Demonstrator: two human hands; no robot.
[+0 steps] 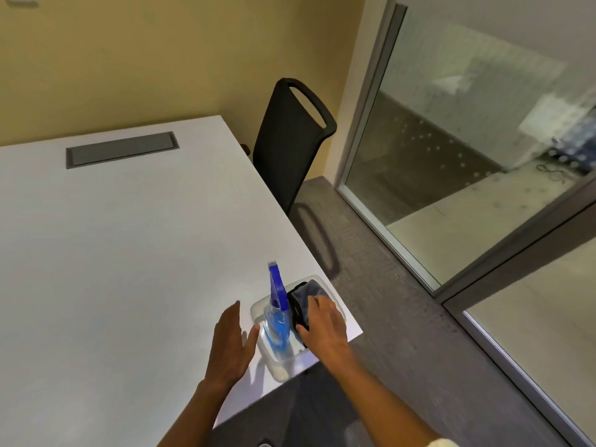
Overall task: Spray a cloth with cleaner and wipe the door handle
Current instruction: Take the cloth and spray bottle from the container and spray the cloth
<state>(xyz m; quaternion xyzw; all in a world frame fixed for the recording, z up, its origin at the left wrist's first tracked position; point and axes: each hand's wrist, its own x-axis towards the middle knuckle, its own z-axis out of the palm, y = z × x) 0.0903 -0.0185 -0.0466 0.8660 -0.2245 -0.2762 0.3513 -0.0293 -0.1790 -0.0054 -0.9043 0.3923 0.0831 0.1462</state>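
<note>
Now, step in hand: taking the cloth out of the tray, as I judge it, with spraying and wiping not yet begun
Carrier: white rectangular worktop (129, 253), with a clear plastic tray (335, 300) sitting at its near right corner, close to the right edge
Cleaner: clear spray bottle with blue liquid and a blue trigger head (276, 312), lying in the left part of the tray, nozzle pointing toward the far edge
Cloth: dark grey-blue cloth with a black border (304, 293), bunched in the right part of the tray, touching the bottle
Right hand (325, 330): reaching into the tray, fingers (314, 301) curled down onto the cloth and thumb at its black edge; it looks like a pinch forming, though how firm the hold is I cannot tell
Left hand (230, 340): held over the worktop just beside the tray's left wall, fingers straight and slightly apart, holding nothing
Doing it well: gather the cloth with fingers and thumb and lift straight up so it does not drag the bottle or tip the light tray off the corner; the left hand is well placed to steady the tray or take the bottle by its neck
Door handle: not in view; only a glass partition with a grey frame (371, 101) and a black chair (290, 140) show by the far right corner
</note>
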